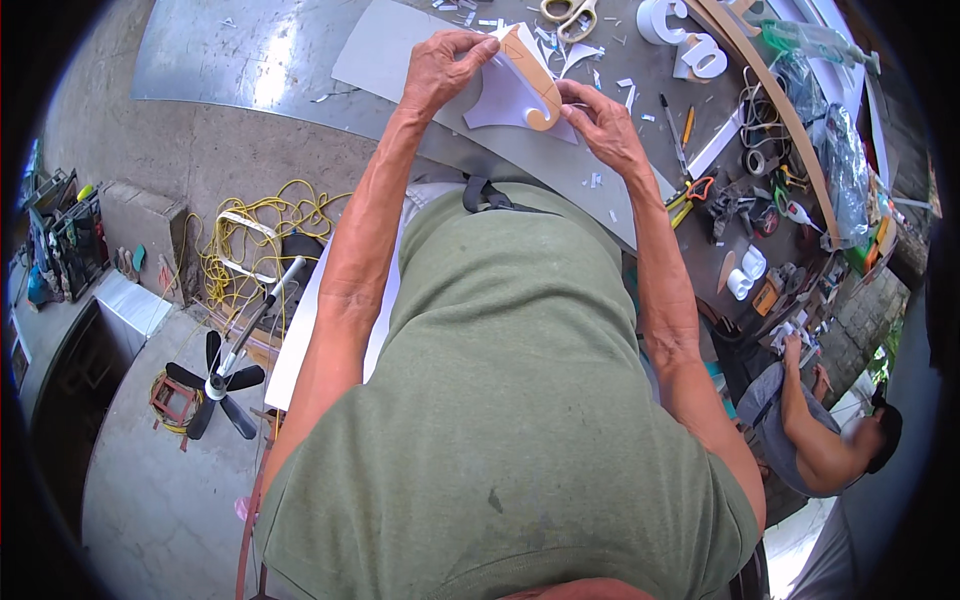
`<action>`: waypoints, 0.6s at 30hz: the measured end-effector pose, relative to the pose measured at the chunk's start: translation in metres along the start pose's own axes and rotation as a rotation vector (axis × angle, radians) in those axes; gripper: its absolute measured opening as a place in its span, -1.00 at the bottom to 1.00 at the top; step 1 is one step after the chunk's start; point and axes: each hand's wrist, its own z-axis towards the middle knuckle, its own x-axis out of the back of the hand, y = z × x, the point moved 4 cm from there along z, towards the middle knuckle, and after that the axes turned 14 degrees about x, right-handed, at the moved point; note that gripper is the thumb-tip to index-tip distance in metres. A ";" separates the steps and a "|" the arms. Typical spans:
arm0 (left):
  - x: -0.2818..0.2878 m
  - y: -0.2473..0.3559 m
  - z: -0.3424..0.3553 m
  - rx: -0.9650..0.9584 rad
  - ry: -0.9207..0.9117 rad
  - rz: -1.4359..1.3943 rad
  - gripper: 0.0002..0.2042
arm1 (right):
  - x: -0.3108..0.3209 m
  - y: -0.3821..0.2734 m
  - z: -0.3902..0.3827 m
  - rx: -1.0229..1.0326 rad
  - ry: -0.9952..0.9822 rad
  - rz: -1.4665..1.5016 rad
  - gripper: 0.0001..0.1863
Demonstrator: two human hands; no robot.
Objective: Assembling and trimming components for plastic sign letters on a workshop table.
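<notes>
A white cut piece (495, 100) with a tan, curled strip (532, 80) marked with pencil lines is raised between my hands over the grey sheet. My left hand (440, 72) pinches its upper left end with thumb and fingers. My right hand (600, 128) grips the curled strip's right edge near the lower curl, fingers bent. White offcuts (580, 56) lie just behind the piece, below a pair of pale-handled scissors (568, 22).
White curved shapes (700, 55), a pen, cutters, cords and tape rolls (752, 160) crowd the bench's right side, inside a long brown strip (800, 130). A co-worker (820, 420) is at lower right. Yellow cord (240, 240) and a fan (215, 385) sit at left.
</notes>
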 end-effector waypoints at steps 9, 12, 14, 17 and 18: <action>0.001 0.000 -0.003 -0.008 0.029 0.003 -0.68 | 0.003 0.002 0.001 -0.009 0.081 -0.127 -0.60; 0.000 -0.002 0.000 0.030 -0.003 -0.031 -0.68 | 0.002 0.005 0.001 -0.059 0.072 -0.158 -0.60; -0.001 -0.003 0.000 0.043 -0.015 -0.043 -0.68 | 0.001 0.005 0.001 -0.060 0.079 -0.137 -0.58; -0.001 0.001 0.000 0.042 -0.003 -0.050 -0.68 | -0.002 0.004 0.003 -0.070 0.087 -0.119 -0.54; 0.000 0.002 -0.001 0.043 -0.002 -0.047 -0.68 | -0.003 0.002 0.006 -0.074 0.085 -0.122 -0.52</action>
